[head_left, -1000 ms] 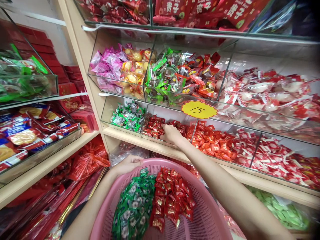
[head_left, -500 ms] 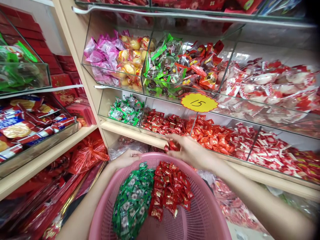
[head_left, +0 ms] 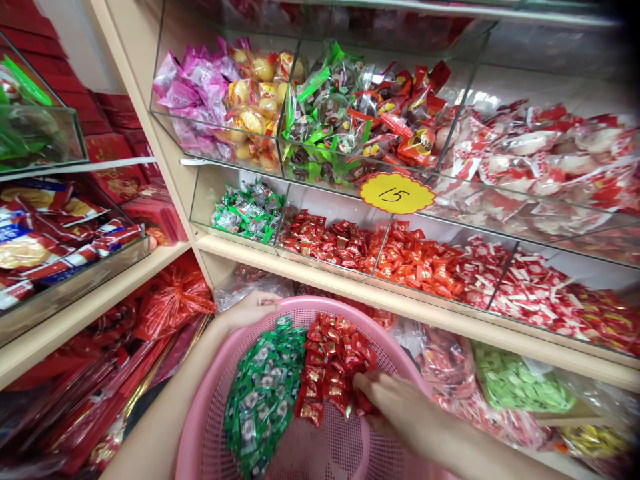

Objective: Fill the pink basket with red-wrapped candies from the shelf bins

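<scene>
A pink plastic basket (head_left: 400, 347) is in front of me, with my left hand (head_left: 254, 308) closed on its far left rim. Green-wrapped candies (head_left: 265, 393) fill its left side. Beside them lies a pile of red-wrapped candies (head_left: 333, 353). My right hand (head_left: 385, 400) is inside the basket at the right edge of the red pile, its fingers curled round red candies that show only in part below the fingertips.
Above the basket, a shelf compartment holds more red candies (head_left: 330, 240), beside silver-green candies (head_left: 250, 210) and orange-red ones (head_left: 420, 260). A yellow price tag (head_left: 397, 193) reads 15. Bagged sweets (head_left: 520, 380) lie under the wooden shelf edge (head_left: 320, 283).
My right hand has moved from the shelf edge down into the basket, carrying red candies. The view has tilted slightly downward. My left hand stays on the rim.
</scene>
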Tool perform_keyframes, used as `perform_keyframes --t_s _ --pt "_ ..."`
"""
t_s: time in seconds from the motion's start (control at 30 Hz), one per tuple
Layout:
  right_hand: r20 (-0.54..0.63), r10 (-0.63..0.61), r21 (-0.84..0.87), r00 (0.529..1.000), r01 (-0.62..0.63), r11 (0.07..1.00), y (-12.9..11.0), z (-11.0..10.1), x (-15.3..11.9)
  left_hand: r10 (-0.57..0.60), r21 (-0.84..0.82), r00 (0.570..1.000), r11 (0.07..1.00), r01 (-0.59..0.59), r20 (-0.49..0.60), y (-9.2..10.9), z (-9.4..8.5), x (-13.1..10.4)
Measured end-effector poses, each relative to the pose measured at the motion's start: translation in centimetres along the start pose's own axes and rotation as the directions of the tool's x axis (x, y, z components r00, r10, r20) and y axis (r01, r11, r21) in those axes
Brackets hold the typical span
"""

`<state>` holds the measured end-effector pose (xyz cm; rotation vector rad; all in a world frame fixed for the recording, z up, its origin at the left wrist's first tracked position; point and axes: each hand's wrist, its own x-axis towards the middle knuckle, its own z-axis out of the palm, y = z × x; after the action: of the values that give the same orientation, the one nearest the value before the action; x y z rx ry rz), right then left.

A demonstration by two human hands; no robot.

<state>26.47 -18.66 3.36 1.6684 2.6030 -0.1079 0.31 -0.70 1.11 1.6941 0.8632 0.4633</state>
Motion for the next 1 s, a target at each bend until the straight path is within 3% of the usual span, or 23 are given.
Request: perform_keyframes --t_s 0.1,0.23,0.37,0.53,1.0 --pt "0.101 -0.061 -0.024 0.993 0.063 0.998 -0.6 1.0 0.2 -0.005 0.004 1.0 1.0 0.005 -0.01 0.0 0.0 0.0" --pt "0.121 -0.096 -0.134 0.988 0.112 0.985 -1.5 1.7 0.7 -0.019 -0.004 1.0 1.0 0.019 -0.012 -0.2 0.0 0.0" --pt "0.174 -0.044 -0.236 0.984 0.085 0.968 -2.1 2.0 1.0 -0.016 -0.009 1.0 1.0 0.016 -0.006 -0.3 0.0 0.0" --pt "0.23 -0.036 -0.246 0.972 0.094 0.965 -2.2 1.9 1.2 -0.012 0.005 1.0 1.0 0.012 -0.008 -0.5 -0.1 0.1" --pt "0.216 0.052 -0.342 0.975 0.025 0.939 -2.4 2.1 1.5 0.01 0.078 0.998 0.997 -0.006 -0.06 -0.7 -0.1 0.0"
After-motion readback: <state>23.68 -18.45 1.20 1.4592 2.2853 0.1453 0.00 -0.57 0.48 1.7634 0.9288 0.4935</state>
